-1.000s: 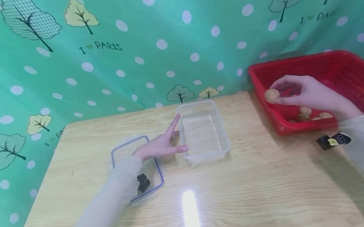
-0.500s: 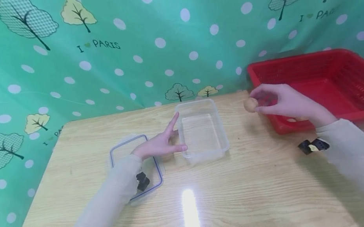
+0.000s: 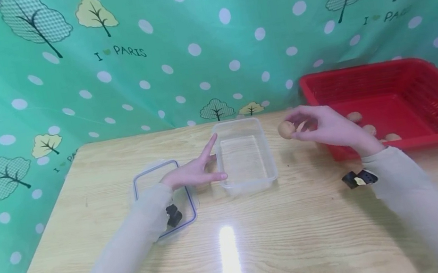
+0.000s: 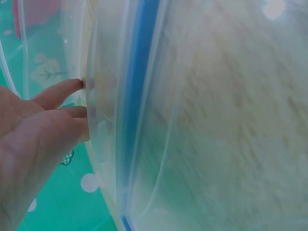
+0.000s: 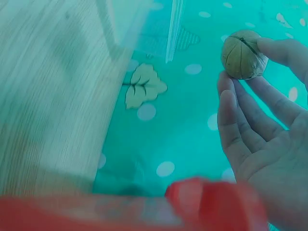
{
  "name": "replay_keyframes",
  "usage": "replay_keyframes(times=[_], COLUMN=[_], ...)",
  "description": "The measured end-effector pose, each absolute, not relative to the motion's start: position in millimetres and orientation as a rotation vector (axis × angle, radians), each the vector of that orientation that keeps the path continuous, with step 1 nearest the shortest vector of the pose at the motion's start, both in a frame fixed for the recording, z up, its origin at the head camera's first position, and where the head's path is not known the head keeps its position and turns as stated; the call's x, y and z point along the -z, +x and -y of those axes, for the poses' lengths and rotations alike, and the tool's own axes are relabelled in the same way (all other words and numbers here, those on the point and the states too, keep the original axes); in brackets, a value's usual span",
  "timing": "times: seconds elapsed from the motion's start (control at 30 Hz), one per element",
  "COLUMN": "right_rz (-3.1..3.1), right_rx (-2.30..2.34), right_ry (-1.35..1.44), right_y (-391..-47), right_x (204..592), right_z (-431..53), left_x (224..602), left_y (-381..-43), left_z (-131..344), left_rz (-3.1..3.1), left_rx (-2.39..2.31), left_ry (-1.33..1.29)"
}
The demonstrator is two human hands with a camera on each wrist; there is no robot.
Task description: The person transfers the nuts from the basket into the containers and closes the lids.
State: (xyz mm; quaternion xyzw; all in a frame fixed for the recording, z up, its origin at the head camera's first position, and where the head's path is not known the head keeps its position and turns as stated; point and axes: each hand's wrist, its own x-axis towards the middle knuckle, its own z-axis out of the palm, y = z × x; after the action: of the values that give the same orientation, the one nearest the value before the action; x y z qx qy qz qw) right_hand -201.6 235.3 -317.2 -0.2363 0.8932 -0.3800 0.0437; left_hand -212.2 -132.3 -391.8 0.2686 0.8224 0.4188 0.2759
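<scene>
My right hand pinches a walnut between thumb and fingertips, in the air between the red basket and the clear plastic container. The walnut's ridged shell and dark seam show in the right wrist view. My left hand rests against the container's left side, thumb and index finger spread along its rim and the other fingers mostly hidden. Nothing shows inside the container. Under my left wrist lies a clear lid with a blue seal, which fills much of the left wrist view.
A red plastic basket stands at the table's right back, with several walnuts in its near left part. A green patterned cloth hangs behind the wooden table.
My right hand has carried the walnut left, from over the basket's left rim to nearer the container. My left hand stays at the container's side.
</scene>
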Motion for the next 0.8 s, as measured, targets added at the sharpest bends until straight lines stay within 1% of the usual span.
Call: replay_keyframes(times=[0.23,0.5,0.8], right_rz=[-2.625,-2.601,-2.520], right_rx=[1.231,1.240,1.261], right_ry=[-0.904,-1.043,-1.094], right_y=[-204,-203,-200], right_x=[329,343,352], right_z=[-214,-187,-162], left_x=[392,390,390], left_y=[-212,-212,-214], left_z=[131,131,129], left_rz=[-2.188,-2.194,-2.174], left_rx=[-1.140,-1.122,-1.127], left_ry=[0.724,0.717,0.732])
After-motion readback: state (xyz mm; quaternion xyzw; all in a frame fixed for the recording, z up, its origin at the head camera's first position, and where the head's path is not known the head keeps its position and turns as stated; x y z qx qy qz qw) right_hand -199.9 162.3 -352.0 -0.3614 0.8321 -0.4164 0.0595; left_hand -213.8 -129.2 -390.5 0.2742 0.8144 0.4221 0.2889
